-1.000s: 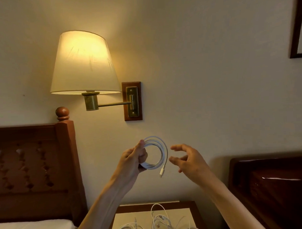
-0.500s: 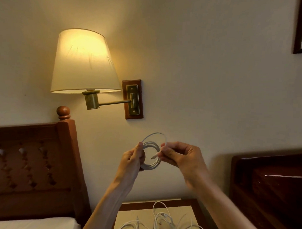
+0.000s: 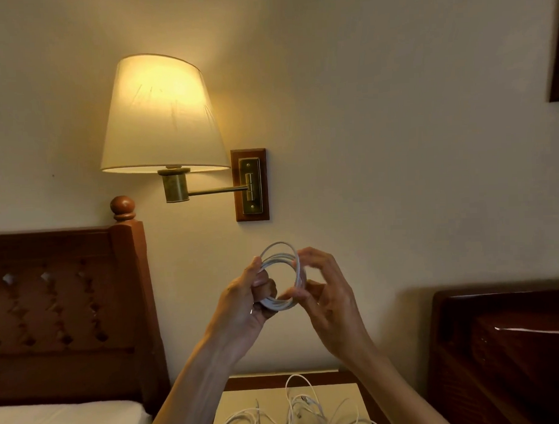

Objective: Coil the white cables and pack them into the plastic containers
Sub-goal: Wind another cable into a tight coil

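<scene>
I hold a coiled white cable (image 3: 281, 257) up in front of the wall, at chest height. My left hand (image 3: 246, 303) grips the coil's left and lower side, thumb on top of the loops. My right hand (image 3: 325, 292) is at the coil's right side, its thumb and fingertips pinching the loops there, with the other fingers spread and a little blurred. Below, several loose white cables (image 3: 298, 411) lie tangled on the nightstand (image 3: 348, 396). No plastic container is in view.
A lit wall lamp (image 3: 161, 120) on a brass arm hangs above left of my hands. A wooden headboard (image 3: 63, 308) and white bedding (image 3: 63, 422) fill the lower left. Dark wooden furniture (image 3: 504, 346) stands at the lower right. A picture frame corner (image 3: 557, 43) shows top right.
My right hand came in from the right, took the dangling cable end and brought it onto the coil; it now pinches the coil's right side. My left hand kept its grip.
</scene>
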Motion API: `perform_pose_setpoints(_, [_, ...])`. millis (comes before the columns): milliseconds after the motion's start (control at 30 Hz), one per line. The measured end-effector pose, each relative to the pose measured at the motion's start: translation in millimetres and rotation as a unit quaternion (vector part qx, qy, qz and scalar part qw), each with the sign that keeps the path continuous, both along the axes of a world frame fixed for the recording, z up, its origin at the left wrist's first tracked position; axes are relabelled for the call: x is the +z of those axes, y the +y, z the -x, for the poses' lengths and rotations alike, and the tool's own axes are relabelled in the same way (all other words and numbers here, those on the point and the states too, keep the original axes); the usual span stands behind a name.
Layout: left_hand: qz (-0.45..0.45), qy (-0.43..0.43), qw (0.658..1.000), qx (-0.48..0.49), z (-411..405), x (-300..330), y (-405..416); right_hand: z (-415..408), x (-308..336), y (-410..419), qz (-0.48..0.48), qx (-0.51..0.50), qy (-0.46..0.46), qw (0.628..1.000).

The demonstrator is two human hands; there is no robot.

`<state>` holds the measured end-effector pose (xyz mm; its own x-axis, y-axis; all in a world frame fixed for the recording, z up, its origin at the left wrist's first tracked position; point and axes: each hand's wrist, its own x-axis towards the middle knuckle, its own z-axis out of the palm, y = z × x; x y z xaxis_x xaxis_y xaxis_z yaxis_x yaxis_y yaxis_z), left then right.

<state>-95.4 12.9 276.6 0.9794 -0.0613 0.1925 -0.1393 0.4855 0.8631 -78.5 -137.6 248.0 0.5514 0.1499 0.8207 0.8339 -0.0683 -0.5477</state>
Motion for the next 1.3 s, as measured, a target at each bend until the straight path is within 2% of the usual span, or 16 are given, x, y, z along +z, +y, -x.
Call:
perform_pose_setpoints(100, [0.004,-0.009,1.000,-0.004,0,2,3,7,6,-9,0.000,0.069,0.100,0.993])
perform_pose_setpoints(267, [-0.001,-0.011,1.000,0.002,0,-3,2,12,9,-12,0.044,0.015,0.125,0.991])
perform_pose_setpoints(433, [0.061,-0.056,0.996,0.016,1,10,12,20,-17,-12,0.083,0.002,0.183,0.980])
perform_pose_setpoints(533, [0.039,-0.060,0.997,0.043,-1,7,14,26,-21,-20,0.107,-0.016,0.209,0.972])
perform_pose_setpoints(600, [0.022,-0.061,0.996,0.063,-3,1,11,26,-14,-24,0.122,0.009,0.257,0.959])
perform_pose_setpoints(667, [0.009,-0.063,0.996,0.069,-5,-3,8,30,-7,-21,0.108,0.037,0.310,0.944])
perform_pose_setpoints(800, [0.010,-0.065,0.997,0.046,-5,-6,2,28,-3,-15,0.068,-0.014,0.301,0.951])
perform_pose_setpoints(967, [-0.018,-0.090,0.995,0.041,-1,-10,-2,27,3,-8,-0.017,0.045,0.360,0.932])
perform_pose_setpoints(1067, [-0.048,-0.109,0.991,0.067,-3,-11,3,28,9,-13,-0.077,0.113,0.444,0.886])
perform_pose_setpoints(1167, [-0.056,-0.105,0.989,0.084,-4,-15,3,30,18,-16,-0.252,0.241,0.532,0.772])
perform_pose_setpoints(1233, [-0.050,-0.097,0.989,0.097,-5,-18,-3,32,21,-12,-0.354,0.291,0.533,0.711])
perform_pose_setpoints(1300, [-0.037,-0.086,0.990,0.109,-5,-21,-10,33,24,-5,-0.406,0.294,0.500,0.706])
